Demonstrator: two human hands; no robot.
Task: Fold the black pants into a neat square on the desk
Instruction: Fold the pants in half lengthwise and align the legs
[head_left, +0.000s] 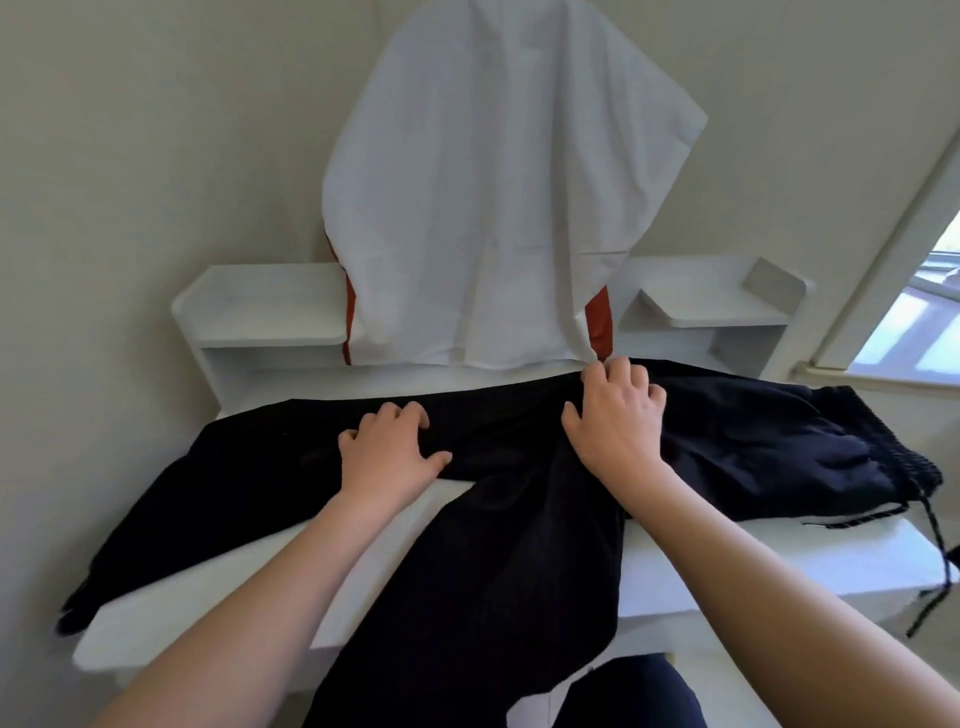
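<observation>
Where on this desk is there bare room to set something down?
Front desk is bare either side of the hanging leg: left patch under the forearm, right patch up to the drawstring. The left shelf and right shelf look bare. Pants crowd the middle and back.

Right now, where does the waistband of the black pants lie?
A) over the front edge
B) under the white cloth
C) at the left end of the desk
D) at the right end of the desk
D: the waistband of the black pants lies at the right end of the desk, its drawstring hanging over the edge.
</observation>
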